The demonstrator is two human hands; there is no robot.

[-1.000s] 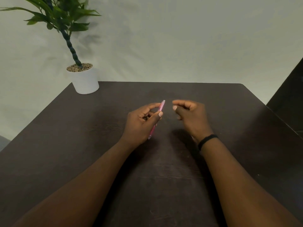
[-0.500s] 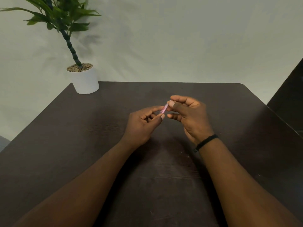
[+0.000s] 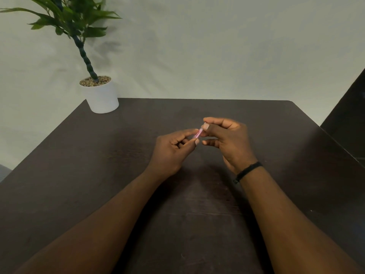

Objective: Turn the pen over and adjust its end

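Both hands were up over the middle of the dark worktop (image 3: 197, 224), close together. The left hand (image 3: 171, 153) pinched the low end of a thin pink stick (image 3: 198, 133) between its thumb and first finger. It could have been a pen, but it was too small to tell. The right hand (image 3: 229, 141) pinched the top end with its thumb and first finger, and its other fingers were curled. So the stick sat in the air between the two hands, tilted, not touching the worktop. The stick was very thin and only fingertips held it, so it could slip. If both hands pulled hard, one end might pop free and the stick could drop and roll off. If they bent it, it might snap. A white pot (image 3: 101, 95) with a green plant (image 3: 75, 20) stood well apart at the far left corner, safe from the hands.
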